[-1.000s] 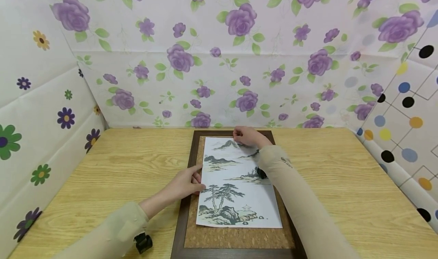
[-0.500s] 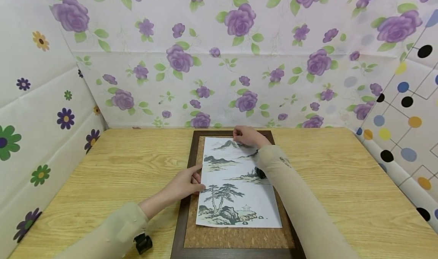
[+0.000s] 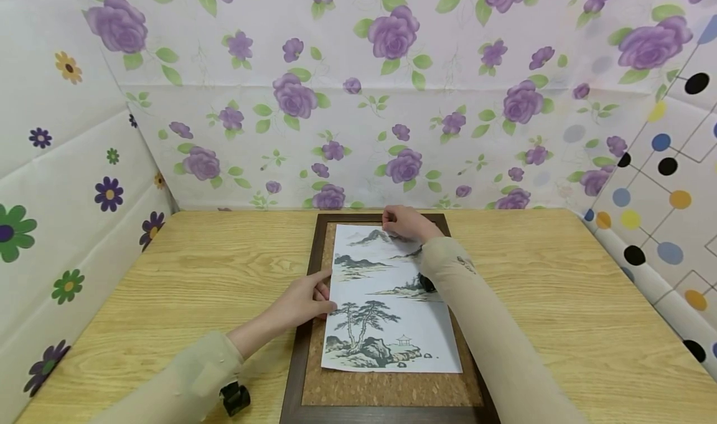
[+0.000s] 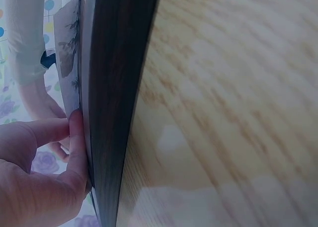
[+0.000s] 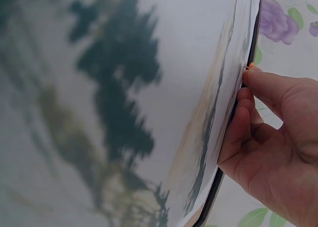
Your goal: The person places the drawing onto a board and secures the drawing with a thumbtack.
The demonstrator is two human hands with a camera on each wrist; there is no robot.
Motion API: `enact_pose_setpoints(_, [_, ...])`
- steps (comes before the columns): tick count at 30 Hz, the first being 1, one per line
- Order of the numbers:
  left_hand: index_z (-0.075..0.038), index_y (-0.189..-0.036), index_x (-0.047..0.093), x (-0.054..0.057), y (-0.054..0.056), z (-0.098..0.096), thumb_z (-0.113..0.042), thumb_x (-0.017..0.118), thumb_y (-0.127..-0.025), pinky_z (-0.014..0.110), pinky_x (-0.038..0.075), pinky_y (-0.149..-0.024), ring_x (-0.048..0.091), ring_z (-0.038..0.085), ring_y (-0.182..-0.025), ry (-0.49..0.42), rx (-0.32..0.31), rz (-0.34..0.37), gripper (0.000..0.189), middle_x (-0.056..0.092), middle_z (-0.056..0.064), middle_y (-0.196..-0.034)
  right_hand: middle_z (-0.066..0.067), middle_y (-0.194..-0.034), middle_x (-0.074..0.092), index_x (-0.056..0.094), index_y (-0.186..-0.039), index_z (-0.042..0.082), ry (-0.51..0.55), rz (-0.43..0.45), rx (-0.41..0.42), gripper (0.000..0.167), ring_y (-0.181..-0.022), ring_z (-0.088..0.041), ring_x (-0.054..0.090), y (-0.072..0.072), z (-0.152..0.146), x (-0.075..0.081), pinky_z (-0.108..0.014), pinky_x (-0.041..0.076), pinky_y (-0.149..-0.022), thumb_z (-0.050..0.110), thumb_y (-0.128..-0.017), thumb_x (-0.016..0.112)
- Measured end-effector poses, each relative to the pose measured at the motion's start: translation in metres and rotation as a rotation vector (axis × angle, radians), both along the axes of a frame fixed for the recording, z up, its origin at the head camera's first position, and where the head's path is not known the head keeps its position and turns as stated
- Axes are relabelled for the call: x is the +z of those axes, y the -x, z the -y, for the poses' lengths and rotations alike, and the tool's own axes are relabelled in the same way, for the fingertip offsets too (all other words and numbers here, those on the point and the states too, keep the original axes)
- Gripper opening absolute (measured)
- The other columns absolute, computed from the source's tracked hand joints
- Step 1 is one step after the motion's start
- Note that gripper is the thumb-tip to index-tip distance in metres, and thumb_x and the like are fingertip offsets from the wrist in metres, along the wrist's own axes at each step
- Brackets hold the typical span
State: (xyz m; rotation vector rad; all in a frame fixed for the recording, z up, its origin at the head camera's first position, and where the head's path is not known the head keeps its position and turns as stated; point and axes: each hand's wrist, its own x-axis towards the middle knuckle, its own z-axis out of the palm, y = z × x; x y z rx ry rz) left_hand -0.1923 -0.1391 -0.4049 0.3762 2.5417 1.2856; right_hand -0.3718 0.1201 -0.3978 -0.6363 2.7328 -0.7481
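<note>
A white sheet of paper (image 3: 392,318) printed with an ink landscape lies on a cork board (image 3: 392,390) with a dark wooden frame (image 3: 294,374). My left hand (image 3: 297,299) rests at the sheet's left edge. Its thumb and index finger are extended and touch the paper, apart from each other in the head view. My right hand (image 3: 411,223) is at the sheet's top edge. In the right wrist view its fingertips pinch a small orange push pin (image 5: 252,65), mostly hidden by the fingers, with its metal point towards the paper. Whether the point enters the paper I cannot tell.
The board lies on a light wooden table (image 3: 224,262). A flowered backdrop (image 3: 347,131) stands right behind the board's far edge. Patterned sheets also flank the table on both sides. My right forearm (image 3: 493,324) passes over the board's right side.
</note>
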Motion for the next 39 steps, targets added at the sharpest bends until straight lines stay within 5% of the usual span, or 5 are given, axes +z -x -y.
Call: enact_pose_setpoints(39, [0.006, -0.151, 0.032, -0.0008, 0.0027, -0.0006, -0.004, 0.07, -0.088, 0.025, 0.055, -0.062, 0.057, 0.014, -0.071, -0.007, -0.008, 0.023, 0.074, 0.057, 0.009, -0.09, -0.003, -0.081, 0.057, 0.059, -0.095, 0.009, 0.002, -0.011, -0.008, 0.013, -0.067, -0.014, 0.049, 0.0044, -0.0012, -0.0009, -0.027, 0.042, -0.064, 0.019, -0.101, 0.055])
